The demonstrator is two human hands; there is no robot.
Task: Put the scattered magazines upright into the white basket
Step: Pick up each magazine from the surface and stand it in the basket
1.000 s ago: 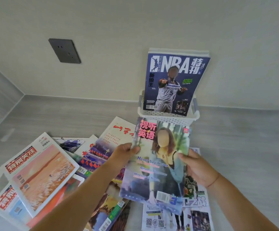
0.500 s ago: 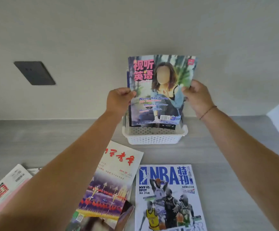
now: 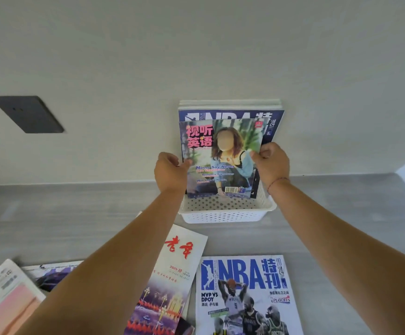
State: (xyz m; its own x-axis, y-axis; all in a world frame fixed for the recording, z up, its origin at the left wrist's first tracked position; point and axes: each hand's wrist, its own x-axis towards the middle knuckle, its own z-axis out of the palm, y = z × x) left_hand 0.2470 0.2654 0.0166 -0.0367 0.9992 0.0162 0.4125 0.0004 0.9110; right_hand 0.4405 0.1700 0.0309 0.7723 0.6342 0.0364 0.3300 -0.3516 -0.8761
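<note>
- Fingers of left hand (image 3: pixel 170 174) & right hand (image 3: pixel 272 165) pinch side edges of English mag (image 3: pixel 220 163), upright betw. them.
- Below fingers: white basket (image 3: pixel 225 213); mag's bottom inside.
- Behind: NBA mag (image 3: pixel 232 114).

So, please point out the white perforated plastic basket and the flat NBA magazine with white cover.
white perforated plastic basket (image 3: pixel 225 215): head view, front wall.
flat NBA magazine with white cover (image 3: pixel 245 293): head view, middle of cover.

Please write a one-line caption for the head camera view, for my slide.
Both hands, left hand and right hand, lower an English-learning magazine upright into the white basket, in front of an NBA magazine.
</note>
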